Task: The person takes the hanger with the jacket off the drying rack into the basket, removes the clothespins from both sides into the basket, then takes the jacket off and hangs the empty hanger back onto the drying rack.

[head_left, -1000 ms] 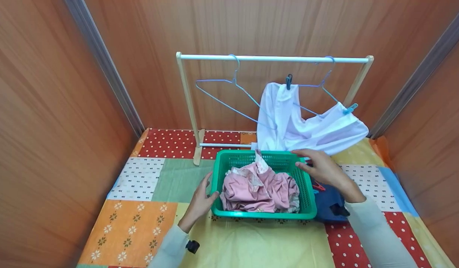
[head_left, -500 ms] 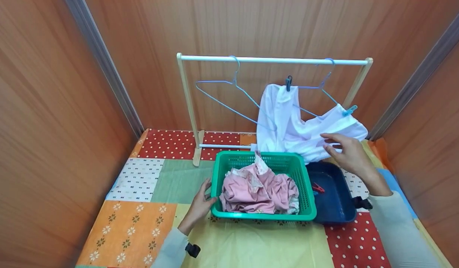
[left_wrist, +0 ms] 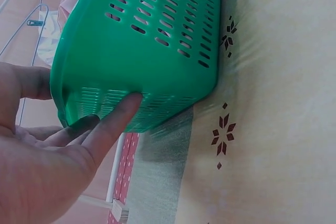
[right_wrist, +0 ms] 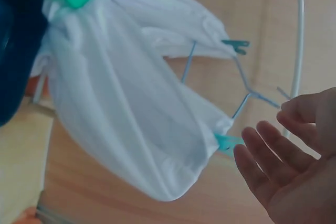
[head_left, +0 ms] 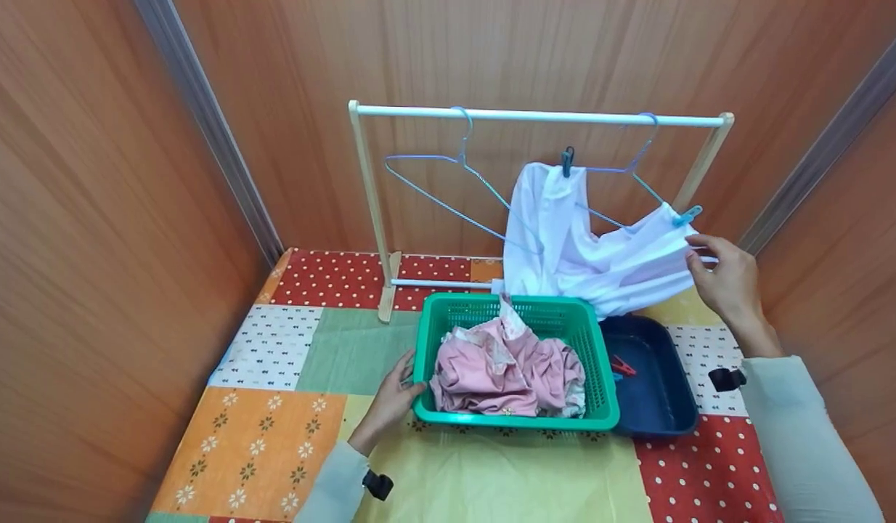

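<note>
At the left end of the green basket point(head_left: 517, 420), my left hand point(head_left: 390, 403) has its thumb over the rim and its fingers along the outer wall. A crumpled pink garment point(head_left: 484, 363) with pale patterned parts fills the basket. My right hand point(head_left: 730, 280) is raised beside a white garment point(head_left: 615, 269), fingers half bent and holding nothing. In the right wrist view its fingertips come close to a light blue clothespin point(right_wrist: 227, 142). That clothespin and a dark clothespin point(head_left: 567, 163) fasten the white garment to a blue wire hanger point(head_left: 640, 156).
The hanger hangs on a small rack's white bar point(head_left: 550, 115), with a bare blue hanger point(head_left: 448, 207) to its left. A dark blue tray point(head_left: 651, 385) holding a red clothespin point(head_left: 622, 365) stands right of the basket. Wood panels point(head_left: 201, 290) enclose the patchwork cloth point(head_left: 535, 479).
My right hand has left the basket's right rim and moved up and right, past the white garment to its right edge. The left hand stays at the basket, which has hardly moved.
</note>
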Demonstrator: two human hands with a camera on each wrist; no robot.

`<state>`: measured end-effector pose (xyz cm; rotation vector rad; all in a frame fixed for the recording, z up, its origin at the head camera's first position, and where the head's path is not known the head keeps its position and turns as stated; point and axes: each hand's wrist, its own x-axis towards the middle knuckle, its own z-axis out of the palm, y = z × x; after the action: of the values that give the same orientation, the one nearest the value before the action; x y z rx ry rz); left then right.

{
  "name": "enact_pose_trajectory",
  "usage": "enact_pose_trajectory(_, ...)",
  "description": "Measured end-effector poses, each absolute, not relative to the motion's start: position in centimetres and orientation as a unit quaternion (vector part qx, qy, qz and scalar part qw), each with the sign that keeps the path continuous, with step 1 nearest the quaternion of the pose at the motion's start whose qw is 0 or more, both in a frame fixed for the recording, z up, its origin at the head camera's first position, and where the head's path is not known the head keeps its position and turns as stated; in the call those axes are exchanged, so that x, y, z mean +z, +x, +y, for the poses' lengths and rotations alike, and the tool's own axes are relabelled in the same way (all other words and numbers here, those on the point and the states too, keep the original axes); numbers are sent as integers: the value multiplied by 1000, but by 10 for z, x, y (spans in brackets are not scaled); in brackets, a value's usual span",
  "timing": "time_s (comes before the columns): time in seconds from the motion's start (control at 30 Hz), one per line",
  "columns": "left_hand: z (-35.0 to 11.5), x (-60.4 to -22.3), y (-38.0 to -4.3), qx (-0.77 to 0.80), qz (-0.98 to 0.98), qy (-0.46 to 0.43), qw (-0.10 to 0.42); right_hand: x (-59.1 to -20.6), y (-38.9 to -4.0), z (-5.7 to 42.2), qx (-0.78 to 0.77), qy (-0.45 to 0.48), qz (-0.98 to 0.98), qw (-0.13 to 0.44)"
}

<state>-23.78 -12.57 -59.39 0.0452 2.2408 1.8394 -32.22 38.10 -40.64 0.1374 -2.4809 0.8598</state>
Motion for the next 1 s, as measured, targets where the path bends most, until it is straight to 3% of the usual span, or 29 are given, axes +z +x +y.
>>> enact_pose_trajectory(0.2,-127,-595,-238,632,766,22,118,-417,-344,399,309,0,-903,298)
enact_pose_trajectory(0.47,-128,-596,-236,632,765,22,120,-425,-364,407,328,-19,-917,225)
enact_pose_trajectory(1.0,-131,-599,-235,644,752,31,137,-427,-383,399,345,-52,-928,134)
